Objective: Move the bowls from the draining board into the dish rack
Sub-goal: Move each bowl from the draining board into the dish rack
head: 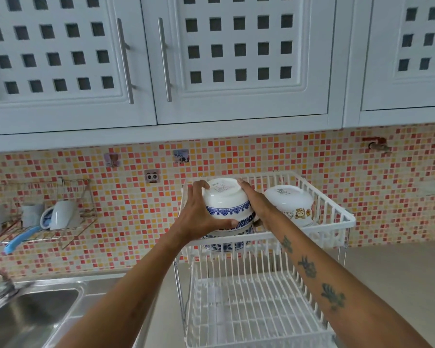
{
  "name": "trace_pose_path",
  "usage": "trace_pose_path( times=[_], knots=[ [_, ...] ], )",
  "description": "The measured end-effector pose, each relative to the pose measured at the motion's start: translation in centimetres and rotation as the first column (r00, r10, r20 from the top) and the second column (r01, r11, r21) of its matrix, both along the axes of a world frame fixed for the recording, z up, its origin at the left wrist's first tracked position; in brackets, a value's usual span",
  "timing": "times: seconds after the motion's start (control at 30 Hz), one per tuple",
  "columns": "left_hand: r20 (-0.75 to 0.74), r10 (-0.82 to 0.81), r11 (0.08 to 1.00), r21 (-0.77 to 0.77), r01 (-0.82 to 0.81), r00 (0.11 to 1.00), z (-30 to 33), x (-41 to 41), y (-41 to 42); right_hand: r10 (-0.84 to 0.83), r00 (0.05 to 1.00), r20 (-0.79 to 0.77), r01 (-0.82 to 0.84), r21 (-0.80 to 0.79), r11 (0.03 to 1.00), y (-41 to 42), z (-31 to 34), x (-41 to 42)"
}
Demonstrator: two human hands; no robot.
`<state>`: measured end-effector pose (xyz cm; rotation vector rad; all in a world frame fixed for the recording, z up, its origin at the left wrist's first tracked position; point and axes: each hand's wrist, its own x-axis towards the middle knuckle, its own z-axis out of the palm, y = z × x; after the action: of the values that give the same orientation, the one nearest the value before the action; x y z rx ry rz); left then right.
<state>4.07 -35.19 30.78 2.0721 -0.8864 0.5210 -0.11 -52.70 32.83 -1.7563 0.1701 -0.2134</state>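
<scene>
Holding the blue-patterned bowl (227, 204) upside down over the dish rack (332, 222) top tier | our left hand (201, 212) and right hand (255, 202) clasp its sides | cartoon bowl (290, 204) inverted just beside

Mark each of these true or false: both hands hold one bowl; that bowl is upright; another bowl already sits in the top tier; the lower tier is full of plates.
1. Both hands hold one bowl: true. The left hand and right hand clasp the blue-patterned bowl.
2. It is upright: false, it is upside down.
3. Another bowl sits in the top tier: true, the cartoon-printed bowl.
4. The lower tier is full of plates: false, no plates show there.
</scene>
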Motion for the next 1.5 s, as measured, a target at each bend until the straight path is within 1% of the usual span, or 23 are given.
trace_pose_path(
  times=[0.17, 0.37, 0.6, 0.77, 0.9, 0.93, 1.0, 1.1, 1.23, 1.37, 1.5],
  knots=[
    [0.023, 0.017, 0.996, 0.090, -0.019, 1.000, -0.1, 0.1, -0.2, 0.018, 0.999, -0.050, -0.019, -0.012, 1.000, -0.1, -0.2, 0.1],
    [-0.011, 0.050, 0.986, 0.160, -0.048, 0.999, -0.1, 0.0, -0.2, -0.003, 0.995, -0.097, -0.005, -0.078, 0.997, -0.4, -0.8, 1.0],
    [-0.065, 0.067, 0.985, 0.160, -0.056, 0.996, -0.2, 0.1, -0.4, 0.001, 0.997, -0.081, -0.011, -0.116, 0.993, -0.6, -0.9, 1.2],
    [-0.110, 0.078, 0.982, 0.178, -0.057, 0.991, -0.1, -0.1, -0.5, -0.049, 0.997, -0.057, 0.037, -0.192, 0.981, -0.6, -1.3, 2.1],
    [-0.156, 0.120, 0.975, 0.204, -0.086, 0.981, 0.4, -0.8, -0.3, -0.070, 0.997, -0.034, 0.058, -0.261, 0.964, -0.2, -1.3, 2.0],
    [-0.175, 0.130, 0.973, 0.210, -0.092, 0.976, 0.5, -1.1, -0.3, -0.101, 0.995, -0.008, 0.093, -0.315, 0.945, -0.1, -1.3, 1.9],
    [-0.204, 0.138, 0.968, 0.237, -0.088, 0.969, 0.9, -1.8, -0.1, -0.178, 0.981, 0.082, 0.195, -0.449, 0.872, 0.0, -1.2, 1.6],
    [-0.193, 0.167, 0.932, 0.352, -0.090, 0.967, 1.4, -3.0, 0.2, -0.248, 0.950, 0.192, 0.313, -0.547, 0.777, 0.3, -1.2, 0.5],
    [-0.207, 0.193, 0.907, 0.411, -0.093, 0.959, 2.4, -4.4, 2.0, -0.282, 0.940, 0.194, 0.339, -0.637, 0.692, 0.4, -1.3, -1.9],
    [-0.201, 0.211, 0.861, 0.502, -0.085, 0.957, 3.5, -7.0, 4.9, -0.309, 0.933, 0.184, 0.342, -0.723, 0.601, 1.5, -1.0, -4.0],
    [-0.258, 0.235, 0.875, 0.476, -0.088, 0.937, 3.2, -9.1, 8.3, -0.325, 0.918, 0.226, 0.378, -0.747, 0.547, 4.1, -1.0, -7.0]
  ],
)
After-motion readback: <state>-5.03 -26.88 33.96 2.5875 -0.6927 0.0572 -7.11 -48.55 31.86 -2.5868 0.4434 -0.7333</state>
